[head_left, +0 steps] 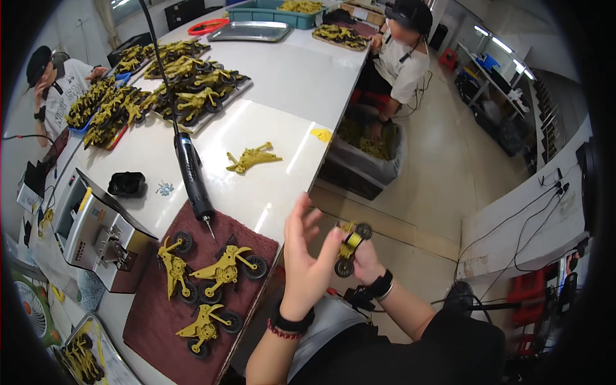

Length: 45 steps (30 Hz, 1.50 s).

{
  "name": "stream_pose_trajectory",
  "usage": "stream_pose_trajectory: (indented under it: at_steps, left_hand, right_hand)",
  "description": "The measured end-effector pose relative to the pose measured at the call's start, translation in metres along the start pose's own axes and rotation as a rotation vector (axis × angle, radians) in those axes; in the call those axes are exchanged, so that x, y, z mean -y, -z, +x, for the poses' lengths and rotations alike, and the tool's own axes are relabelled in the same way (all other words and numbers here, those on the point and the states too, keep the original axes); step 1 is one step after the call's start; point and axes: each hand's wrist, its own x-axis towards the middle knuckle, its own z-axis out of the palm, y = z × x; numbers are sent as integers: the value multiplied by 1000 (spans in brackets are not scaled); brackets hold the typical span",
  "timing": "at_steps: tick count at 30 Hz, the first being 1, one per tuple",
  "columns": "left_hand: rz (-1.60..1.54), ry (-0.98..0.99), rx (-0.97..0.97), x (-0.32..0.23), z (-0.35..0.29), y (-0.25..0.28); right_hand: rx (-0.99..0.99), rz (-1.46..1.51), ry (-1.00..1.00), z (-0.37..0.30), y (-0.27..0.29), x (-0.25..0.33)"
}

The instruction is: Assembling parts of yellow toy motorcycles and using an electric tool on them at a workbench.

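The long white table (289,83) stretches up and to the left of the two hands' grip, which hangs off its near edge over the floor. A dark red cloth mat (154,308) lies on the table's near corner, left of the grip, and carries three yellow plastic toy motorcycles with black wheels (221,269). Further left of the grip sits a grey metal box-shaped machine (102,234). A black and blue electric screwdriver (192,173) hangs on a cable above the mat, up and to the left of the grip, its tip pointing down. Beyond it, well apart from the grip, a bare yellow plastic motorcycle frame (251,158) lies alone on the table.

The left hand (308,250) is spread, fingers fanned upward, its thumb side touching the small yellow toy motorcycle with black wheels (350,247). The right hand (367,260) grips that motorcycle from behind, fingers closed around its lower part; the toy stands nearly upright, one wheel up and one down, between the two hands.
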Motion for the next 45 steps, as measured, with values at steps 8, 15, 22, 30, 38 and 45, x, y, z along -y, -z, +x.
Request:
stream_pose_trajectory:
  at_steps: [8,15,22,30,38,45]
  left_hand:
    - [220,12,-30,-16,-26,15]
    - [310,-78,-92,-14,-34,23]
    - [9,37,-215,-21,-38,25]
    - [51,63,-139,-15,-37,25]
    - [150,87,-134,-14,-37,25]
    - [210,13,-218,-8,-39,22]
  right_hand:
    - [293,-251,73,-45,-73,54]
    - [335,-387,163,-59,-74,44]
    - [431,-231,50,-58,-73,41]
    - [408,-129,33,-60,-72,30]
    - [414,-177,126,-63,-74,24]
    - [378,-333,373,-65,-75,20]
